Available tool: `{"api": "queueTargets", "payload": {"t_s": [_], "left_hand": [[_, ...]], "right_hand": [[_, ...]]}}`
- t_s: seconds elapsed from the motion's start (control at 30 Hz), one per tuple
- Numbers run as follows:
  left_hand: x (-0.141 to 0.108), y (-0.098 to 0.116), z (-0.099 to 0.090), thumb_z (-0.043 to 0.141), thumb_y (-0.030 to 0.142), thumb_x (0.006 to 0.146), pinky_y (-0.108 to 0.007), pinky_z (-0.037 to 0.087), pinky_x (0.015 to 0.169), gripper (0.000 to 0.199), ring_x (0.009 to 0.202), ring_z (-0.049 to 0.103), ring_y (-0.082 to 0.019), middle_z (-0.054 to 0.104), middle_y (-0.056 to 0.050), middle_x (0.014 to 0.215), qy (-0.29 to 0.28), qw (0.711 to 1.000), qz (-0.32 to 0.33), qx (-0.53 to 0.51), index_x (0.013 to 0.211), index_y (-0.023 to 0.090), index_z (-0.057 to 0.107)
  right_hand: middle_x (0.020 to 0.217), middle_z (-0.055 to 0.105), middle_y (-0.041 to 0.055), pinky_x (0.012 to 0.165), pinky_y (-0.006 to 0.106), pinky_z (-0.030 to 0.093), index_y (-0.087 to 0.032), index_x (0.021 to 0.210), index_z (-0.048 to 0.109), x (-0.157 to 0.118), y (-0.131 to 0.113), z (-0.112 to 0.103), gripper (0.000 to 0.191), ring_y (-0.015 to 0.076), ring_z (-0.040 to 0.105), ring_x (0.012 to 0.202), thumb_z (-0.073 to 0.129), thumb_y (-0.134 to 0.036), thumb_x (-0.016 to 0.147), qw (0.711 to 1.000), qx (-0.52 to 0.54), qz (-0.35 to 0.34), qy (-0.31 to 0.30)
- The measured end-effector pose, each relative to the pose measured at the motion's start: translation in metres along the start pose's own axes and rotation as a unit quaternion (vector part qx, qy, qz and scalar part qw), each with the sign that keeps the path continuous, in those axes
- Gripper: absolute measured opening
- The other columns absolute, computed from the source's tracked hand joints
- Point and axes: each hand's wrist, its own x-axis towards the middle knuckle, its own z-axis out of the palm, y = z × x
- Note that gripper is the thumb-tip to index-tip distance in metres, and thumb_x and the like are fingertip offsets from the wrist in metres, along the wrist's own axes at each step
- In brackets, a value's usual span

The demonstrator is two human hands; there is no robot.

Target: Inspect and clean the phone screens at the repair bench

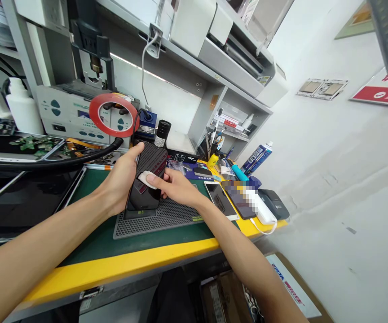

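A dark smartphone (152,159) is held tilted up above a grey perforated mat (180,215), its glossy face toward me. My left hand (121,179) grips it along the left edge, thumb near the top corner. Against the glass, my right hand (177,186) pinches a small white wipe (147,179), with the thumb on top of it. Reflected stripes show on the phone's surface. The fingers of my left hand behind the phone are hidden.
Right of the mat lie a white-framed phone (221,199), a dark phone (239,202) and a white power strip (263,206). A roll of red tape (113,114) leans on a grey machine (66,112) at the back. Dark screens (22,197) lie at left.
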Motion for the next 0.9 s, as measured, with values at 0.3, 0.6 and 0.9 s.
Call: {"api": "queueTargets", "payload": {"t_s": [0.3, 0.6, 0.9], "left_hand": [[-0.0048, 0.0025, 0.003, 0.045, 0.048, 0.09, -0.034, 0.062, 0.059, 0.047, 0.073, 0.074, -0.027, 0.073, -0.01, 0.075, -0.002, 1.0, 0.005, 0.004, 0.116, 0.018, 0.069], [-0.0018, 0.0007, -0.0002, 0.047, 0.05, 0.088, -0.035, 0.063, 0.063, 0.048, 0.08, 0.075, -0.029, 0.073, -0.01, 0.077, 0.002, 1.0, 0.0, 0.008, 0.114, 0.017, 0.069], [0.0024, -0.0028, -0.0013, 0.054, 0.06, 0.082, -0.038, 0.064, 0.061, 0.053, 0.079, 0.075, -0.03, 0.072, -0.009, 0.074, 0.025, 1.0, -0.003, 0.018, 0.108, 0.017, 0.07]], "right_hand": [[0.068, 0.048, -0.0037, 0.054, 0.021, 0.047, -0.019, 0.08, 0.045, 0.0014, 0.004, -0.0004, 0.058, 0.0095, 0.054, 0.061, 0.059, -0.075, 0.08, 1.0, 0.0, 0.009, 0.02], [0.067, 0.049, -0.0035, 0.054, 0.022, 0.047, -0.019, 0.082, 0.045, 0.0036, 0.0078, -0.0011, 0.059, 0.0108, 0.057, 0.063, 0.056, -0.076, 0.081, 1.0, 0.0, 0.013, 0.019], [0.066, 0.05, -0.0036, 0.055, 0.022, 0.048, -0.018, 0.081, 0.044, 0.0031, 0.0067, -0.0011, 0.058, 0.0108, 0.057, 0.062, 0.056, -0.076, 0.082, 1.0, -0.001, 0.012, 0.018]]}}
